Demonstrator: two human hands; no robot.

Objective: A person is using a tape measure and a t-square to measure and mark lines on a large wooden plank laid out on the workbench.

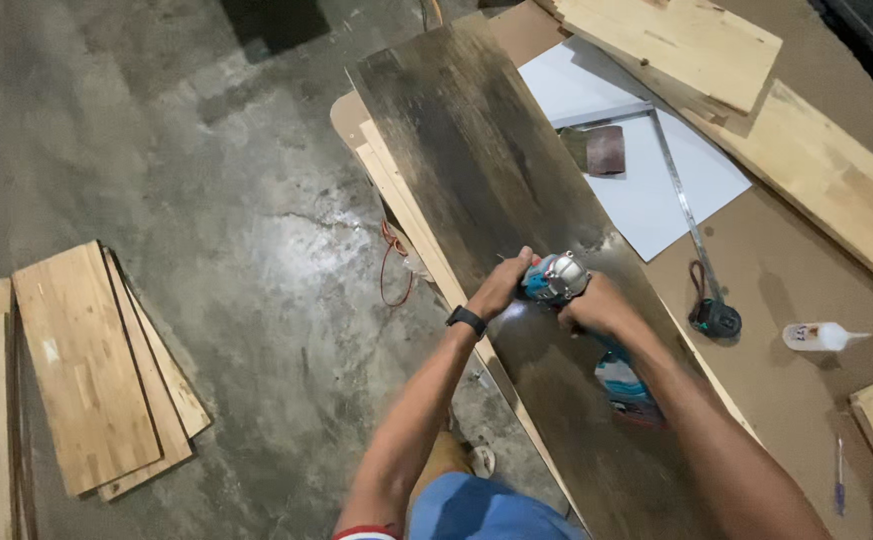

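Observation:
A long dark-stained wooden board (476, 160) lies diagonally on a brown worktop. A teal and grey hand-held power tool (561, 282) rests on the board near its middle. My left hand (501, 285), with a black watch on the wrist, grips the tool's front from the left. My right hand (596, 305) wraps the tool's body from the right, and the teal rear part (624, 385) runs back under my forearm. The tool's working face is hidden against the board.
A white sheet (656, 190) with a metal ruler (681, 200) and a sanding block (601, 150) lies right of the board. Pale planks (816, 170) sit at upper right, a glue bottle (816, 337) and a black tool (714, 318) nearby. Stacked light boards (86, 370) and an orange cord (388, 270) are on the concrete floor.

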